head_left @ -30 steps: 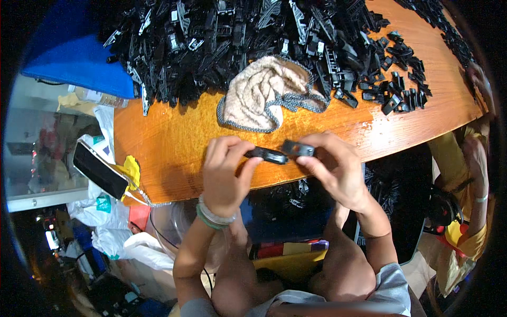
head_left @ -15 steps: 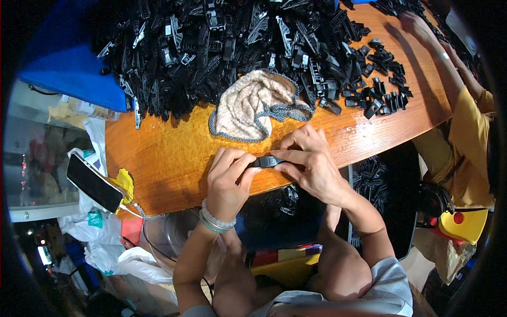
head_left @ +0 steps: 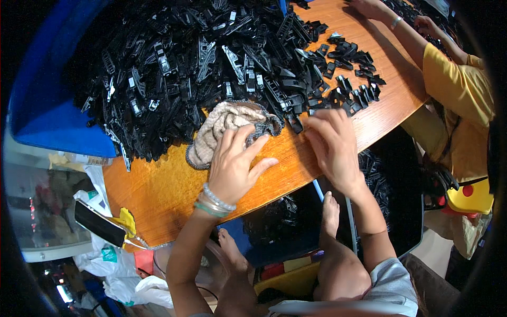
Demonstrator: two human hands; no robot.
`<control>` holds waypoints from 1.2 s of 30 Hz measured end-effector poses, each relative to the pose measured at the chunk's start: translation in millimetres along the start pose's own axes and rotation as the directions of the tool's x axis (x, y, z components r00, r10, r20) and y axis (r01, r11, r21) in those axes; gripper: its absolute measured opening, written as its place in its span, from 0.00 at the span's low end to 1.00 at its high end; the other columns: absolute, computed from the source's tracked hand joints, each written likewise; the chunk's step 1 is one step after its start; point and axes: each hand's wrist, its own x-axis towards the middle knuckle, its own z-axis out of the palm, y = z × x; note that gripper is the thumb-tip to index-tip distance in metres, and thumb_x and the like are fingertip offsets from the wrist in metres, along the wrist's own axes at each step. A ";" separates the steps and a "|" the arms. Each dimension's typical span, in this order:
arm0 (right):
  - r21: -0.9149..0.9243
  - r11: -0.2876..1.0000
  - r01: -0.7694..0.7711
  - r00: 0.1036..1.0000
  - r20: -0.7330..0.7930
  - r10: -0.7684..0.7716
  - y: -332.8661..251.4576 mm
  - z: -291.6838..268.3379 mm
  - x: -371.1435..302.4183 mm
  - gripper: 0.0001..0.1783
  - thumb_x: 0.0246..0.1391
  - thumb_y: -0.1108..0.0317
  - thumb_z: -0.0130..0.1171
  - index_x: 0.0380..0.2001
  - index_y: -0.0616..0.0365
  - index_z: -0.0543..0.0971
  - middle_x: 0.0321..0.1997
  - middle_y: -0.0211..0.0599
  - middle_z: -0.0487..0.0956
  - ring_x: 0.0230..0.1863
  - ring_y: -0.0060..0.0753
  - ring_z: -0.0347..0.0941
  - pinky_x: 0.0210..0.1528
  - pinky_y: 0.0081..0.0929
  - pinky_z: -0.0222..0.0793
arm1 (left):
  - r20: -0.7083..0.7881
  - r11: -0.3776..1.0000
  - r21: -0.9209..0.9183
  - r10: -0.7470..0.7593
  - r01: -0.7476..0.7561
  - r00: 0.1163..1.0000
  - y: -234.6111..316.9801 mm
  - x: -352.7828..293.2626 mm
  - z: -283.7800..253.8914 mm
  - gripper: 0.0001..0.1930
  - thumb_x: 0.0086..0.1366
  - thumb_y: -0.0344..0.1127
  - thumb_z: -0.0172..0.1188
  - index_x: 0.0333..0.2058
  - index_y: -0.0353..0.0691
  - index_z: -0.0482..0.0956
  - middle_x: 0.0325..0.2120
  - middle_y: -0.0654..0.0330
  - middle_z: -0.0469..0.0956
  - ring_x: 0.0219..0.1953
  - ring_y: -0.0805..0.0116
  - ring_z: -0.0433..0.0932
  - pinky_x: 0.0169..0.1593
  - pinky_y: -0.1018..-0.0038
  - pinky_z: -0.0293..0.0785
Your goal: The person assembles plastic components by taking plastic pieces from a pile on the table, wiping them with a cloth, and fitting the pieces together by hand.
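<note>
My left hand [head_left: 237,161] hovers over the near edge of a beige cloth [head_left: 208,132] with a grey braided border. Its fingers are spread, and nothing shows between them. Farther right, my right hand [head_left: 337,150] reaches over the wooden table [head_left: 296,164] with its fingertips beside small black plastic clips [head_left: 364,95]. Its fingers look apart; whether they touch a clip is hard to make out. Beyond the cloth rises a large pile of long black plastic parts [head_left: 174,74], some with shiny ribs.
A phone [head_left: 99,223] leans in a yellow holder at the left table edge, near white plastic bags [head_left: 119,277]. Below the table stand dark bins [head_left: 377,179] with black parts. At the right, a co-worker in a yellow sleeve [head_left: 451,79] reaches over the table. Blue sheeting [head_left: 58,127] borders the pile.
Both hands have let go of the small black piece they held together and moved apart. The right one went up and right to the clips, the left one over the cloth. My view has shifted.
</note>
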 end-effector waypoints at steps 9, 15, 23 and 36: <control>-0.142 0.990 -0.014 1.000 0.010 0.015 0.7 13.3 10.3 0.14 0.49 0.67 0.63 0.40 0.55 0.77 0.39 0.36 0.73 0.43 0.41 0.67 0.44 0.37 0.59 | -0.103 0.988 0.148 0.061 -0.045 0.993 -19.8 39.4 25.9 0.14 0.61 0.43 0.62 0.44 0.46 0.82 0.45 0.57 0.72 0.45 0.57 0.69 0.50 0.63 0.67; -0.179 0.984 0.004 0.999 0.048 0.005 6.0 20.4 8.9 0.11 0.46 0.64 0.65 0.32 0.55 0.78 0.37 0.34 0.72 0.43 0.38 0.66 0.44 0.37 0.57 | -0.168 0.974 0.227 0.034 0.005 0.985 -42.7 30.1 16.1 0.12 0.60 0.40 0.63 0.42 0.48 0.83 0.43 0.58 0.73 0.45 0.58 0.70 0.50 0.63 0.66; 0.073 0.995 -0.065 0.996 -0.059 0.069 4.6 -3.2 -6.4 0.08 0.46 0.73 0.63 0.30 0.59 0.73 0.32 0.39 0.73 0.37 0.42 0.68 0.42 0.38 0.63 | -0.215 0.930 0.324 0.252 -0.174 0.944 -1.5 82.0 16.6 0.09 0.52 0.26 0.64 0.34 0.39 0.79 0.38 0.57 0.74 0.41 0.58 0.72 0.45 0.64 0.67; 0.610 0.651 -0.453 0.886 0.223 0.407 -4.9 -24.1 -14.9 0.14 0.61 0.79 0.48 0.47 0.62 0.79 0.34 0.43 0.80 0.34 0.29 0.78 0.39 0.23 0.73 | -0.119 0.876 0.368 0.376 -0.311 0.919 30.2 -18.7 1.7 0.08 0.52 0.22 0.61 0.33 0.30 0.77 0.28 0.54 0.75 0.30 0.59 0.73 0.35 0.67 0.67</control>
